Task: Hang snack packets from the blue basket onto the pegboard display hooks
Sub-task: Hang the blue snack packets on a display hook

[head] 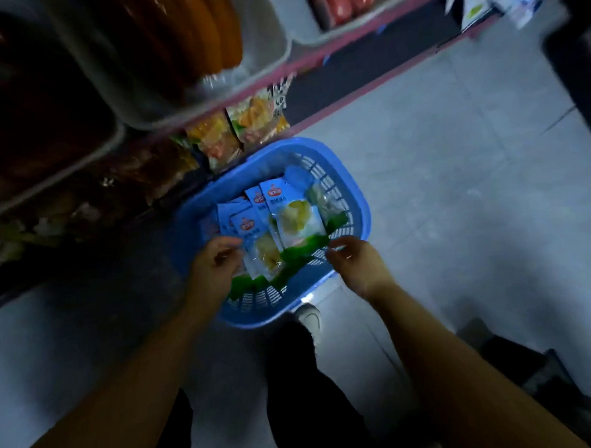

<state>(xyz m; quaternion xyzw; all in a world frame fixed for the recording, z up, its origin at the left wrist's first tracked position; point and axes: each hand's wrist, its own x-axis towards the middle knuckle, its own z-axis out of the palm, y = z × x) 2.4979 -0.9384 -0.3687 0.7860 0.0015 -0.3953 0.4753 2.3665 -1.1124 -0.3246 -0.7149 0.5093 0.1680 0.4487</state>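
You have one blue slotted plastic basket [346, 185] before you. In it lie at least four blue-and-green snack packets [295, 220]; blur hides any more. Your two hands are in view: left hand [215, 263], right hand [355, 262].

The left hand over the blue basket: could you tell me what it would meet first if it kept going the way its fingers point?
Most likely the nearest snack packet in the blue basket; the left hand already reaches its edge, though depth is unclear.

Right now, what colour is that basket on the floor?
Blue, seen clearly in the head view: basket.
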